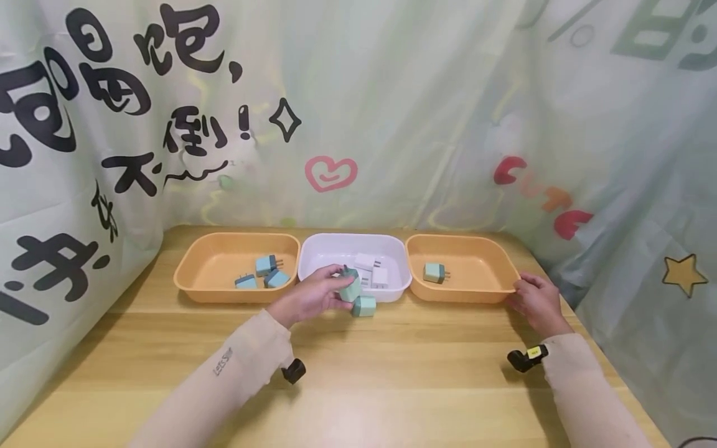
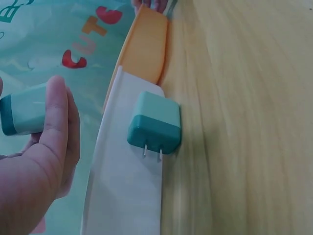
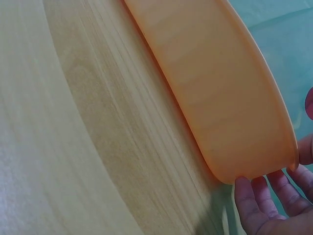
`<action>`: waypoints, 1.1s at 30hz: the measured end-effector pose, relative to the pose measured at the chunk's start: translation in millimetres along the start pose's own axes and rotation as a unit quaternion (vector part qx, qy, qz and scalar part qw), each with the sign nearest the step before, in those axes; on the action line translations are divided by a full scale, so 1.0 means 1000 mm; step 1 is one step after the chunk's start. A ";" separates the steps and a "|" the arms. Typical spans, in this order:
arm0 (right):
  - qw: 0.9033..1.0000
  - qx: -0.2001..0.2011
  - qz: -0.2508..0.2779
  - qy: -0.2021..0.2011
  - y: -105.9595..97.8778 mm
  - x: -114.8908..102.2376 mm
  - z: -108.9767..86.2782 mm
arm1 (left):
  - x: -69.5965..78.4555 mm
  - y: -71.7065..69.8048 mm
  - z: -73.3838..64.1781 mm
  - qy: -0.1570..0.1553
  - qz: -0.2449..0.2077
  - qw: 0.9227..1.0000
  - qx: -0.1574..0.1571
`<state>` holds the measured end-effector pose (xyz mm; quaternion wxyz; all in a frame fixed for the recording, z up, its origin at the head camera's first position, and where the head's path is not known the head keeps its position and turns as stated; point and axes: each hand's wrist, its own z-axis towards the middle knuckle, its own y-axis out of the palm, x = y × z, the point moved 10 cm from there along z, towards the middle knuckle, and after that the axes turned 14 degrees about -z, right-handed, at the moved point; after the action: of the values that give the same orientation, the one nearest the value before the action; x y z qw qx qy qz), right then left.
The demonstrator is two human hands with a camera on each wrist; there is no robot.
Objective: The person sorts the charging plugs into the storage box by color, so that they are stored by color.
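Pinched between the thumb and fingers of my left hand [image 1: 313, 295] is a green plug charger [image 1: 351, 287], held over the front rim of the white tray [image 1: 330, 244]. A second green charger [image 2: 155, 120] sits just outside that tray's front wall, its two metal prongs showing in the left wrist view. My right hand [image 1: 540, 305] grips the right front corner of the right orange tray [image 1: 482, 261], fingers against its outer wall [image 3: 225, 98] in the right wrist view. Inside this tray lies one blue-green charger [image 1: 434, 272].
Side by side, the three trays line the back of the wooden table [image 1: 414, 373]. Several blue chargers [image 1: 266, 266] lie in the left orange tray [image 1: 210, 261], and several white chargers [image 1: 379, 277] in the white one. A printed curtain [image 1: 426, 124] hangs behind and at both sides.
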<state>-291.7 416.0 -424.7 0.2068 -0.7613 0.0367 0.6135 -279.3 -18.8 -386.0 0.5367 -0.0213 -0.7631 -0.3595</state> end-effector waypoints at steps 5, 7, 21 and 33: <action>1.000 -0.001 0.007 0.000 -0.003 -0.002 0.000 | 0.005 0.001 0.011 0.002 0.019 1.000 0.025; 1.000 -0.002 0.004 0.000 -0.003 -0.002 0.000 | 0.005 0.002 0.015 0.000 0.019 0.999 0.034; 1.000 -0.005 -0.001 -0.002 -0.003 -0.003 0.000 | 0.004 0.008 0.040 -0.016 0.052 0.995 0.086; 1.000 0.005 -0.007 -0.002 0.000 0.002 0.003 | -0.006 0.022 0.071 -0.019 0.048 0.993 0.103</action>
<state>-293.8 417.9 -426.9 0.2147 -0.7592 0.0340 0.6135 -324.9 40.5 -390.9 0.5380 -0.0095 -0.8043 -0.2523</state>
